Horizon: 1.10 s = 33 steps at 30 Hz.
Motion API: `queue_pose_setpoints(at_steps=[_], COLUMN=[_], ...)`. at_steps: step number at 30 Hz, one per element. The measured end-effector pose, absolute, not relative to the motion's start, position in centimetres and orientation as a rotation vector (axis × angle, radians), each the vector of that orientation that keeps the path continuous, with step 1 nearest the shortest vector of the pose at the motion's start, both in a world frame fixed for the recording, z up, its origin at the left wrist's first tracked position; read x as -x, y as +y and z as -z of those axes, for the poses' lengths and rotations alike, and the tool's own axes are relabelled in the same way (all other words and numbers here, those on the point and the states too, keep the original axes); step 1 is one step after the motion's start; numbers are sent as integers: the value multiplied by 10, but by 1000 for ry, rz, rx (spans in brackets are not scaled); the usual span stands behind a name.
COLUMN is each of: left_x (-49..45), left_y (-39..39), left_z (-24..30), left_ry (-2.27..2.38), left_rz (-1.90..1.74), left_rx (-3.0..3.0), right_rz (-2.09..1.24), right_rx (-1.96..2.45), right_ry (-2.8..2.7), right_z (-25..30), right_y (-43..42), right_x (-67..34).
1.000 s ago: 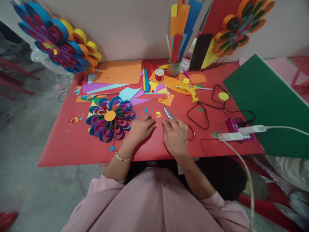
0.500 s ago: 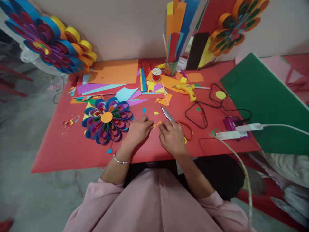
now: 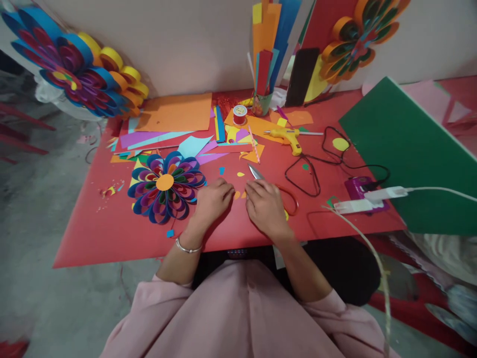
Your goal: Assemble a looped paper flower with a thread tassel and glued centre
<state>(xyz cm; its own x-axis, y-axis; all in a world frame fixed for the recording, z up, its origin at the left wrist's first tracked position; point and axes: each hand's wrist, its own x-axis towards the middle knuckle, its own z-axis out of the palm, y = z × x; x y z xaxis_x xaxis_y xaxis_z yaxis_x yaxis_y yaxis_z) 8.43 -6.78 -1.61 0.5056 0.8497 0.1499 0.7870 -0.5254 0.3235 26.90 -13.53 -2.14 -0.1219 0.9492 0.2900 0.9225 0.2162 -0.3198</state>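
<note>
Near the front edge of the red table, rests the left hand palm down, fingers curled and drawn close together, tips touching the small orange paper scraps. Sets the right hand just beside it, also palm down, fingers bent and held together, tips meeting the same scraps from the other side. Cannot tell whether either hand truly pinches a scrap or only presses on it. Wears a silver bangle on the left wrist. Covers most of the scissors with the right hand, leaving only the blade tips showing beyond the knuckles and a red handle loop to the right of the hand. Has a layered paper flower in blue, purple and red with an orange centre lying flat, near the left hand on its outer side. Has further back a litter of coloured offcuts, a large orange sheet, a red thread spool, a cup of upright paper strips against the wall, and a yellow glue gun with its black cord looping across the table. Shows a green board tilted over the table's right end, a white power strip just below it.
</note>
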Motion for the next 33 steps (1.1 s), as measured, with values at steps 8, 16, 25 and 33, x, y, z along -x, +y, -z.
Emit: queue_pose_setpoints(at_steps=[8,16,25,33], left_x=[-83,-85,-87,-86], left_y=[-66,-66,-68,-68], left_z=[13,15,20,16], left_ry=[1532,1576,1336,1347], left_rz=[-525,-591,-524,-466], left_rx=[-2447,-2414,-2513,-2538], right_rz=[-167,16,55,71], right_rx=[1739,1743,1710,1984], right_ry=[-2172,-2019,-1990,-1865], right_z=[24,27,31,48], right_y=[-102,-141,-171,-184], right_x=[-245,-255,-259,-257])
